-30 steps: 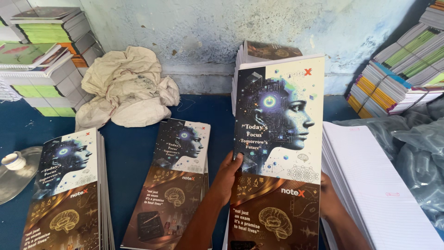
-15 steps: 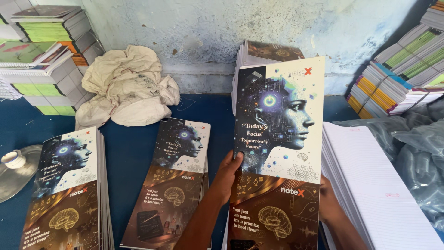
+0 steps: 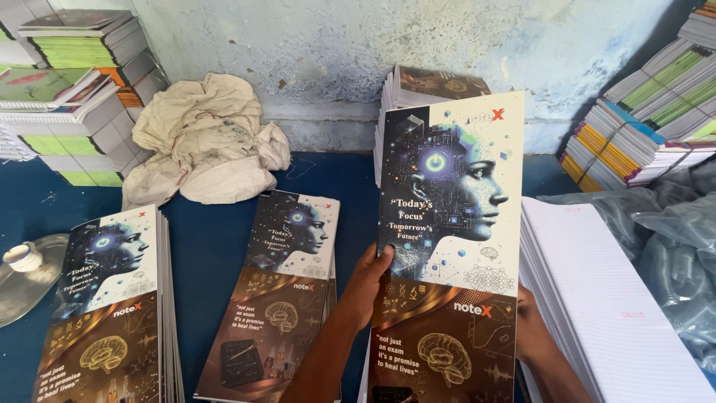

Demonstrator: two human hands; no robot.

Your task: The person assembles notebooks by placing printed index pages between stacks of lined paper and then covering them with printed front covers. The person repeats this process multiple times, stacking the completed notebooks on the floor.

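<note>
Printed cover sheet (image 3: 447, 246) held upright at centre right of the frame, tilted slightly, lower edge near the bottom border. Left hand (image 3: 369, 280) gripping the sheet's left edge at mid-height: thumb curled over the printed face, remaining fingers hidden behind, closed on the sheet. Right hand (image 3: 531, 332) at the sheet's right edge, lower down, mostly masked by the sheet; seemingly supporting it from behind, yet exact closure of those fingers cannot be told.

Directly to the right, a stack of white ruled pages (image 3: 604, 298) lying on the blue surface (image 3: 216, 246). Two piles of identical covers at lower left (image 3: 112, 298) and lower centre (image 3: 287, 291). Crumpled cloth (image 3: 205, 142) at upper left, against the wall. Bound notebook stacks at far left (image 3: 67, 82), behind the sheet (image 3: 425, 86), and at upper right (image 3: 656, 112). Metal dish (image 3: 26, 280) at the left border.

Risks noted: sheet thin and held by edges only, so liable to bend, crease or slip under uneven grip. Misalignment likely if lowered crooked onto the ruled pages. Thumb pressure on glossy print liable to leave marks.
</note>
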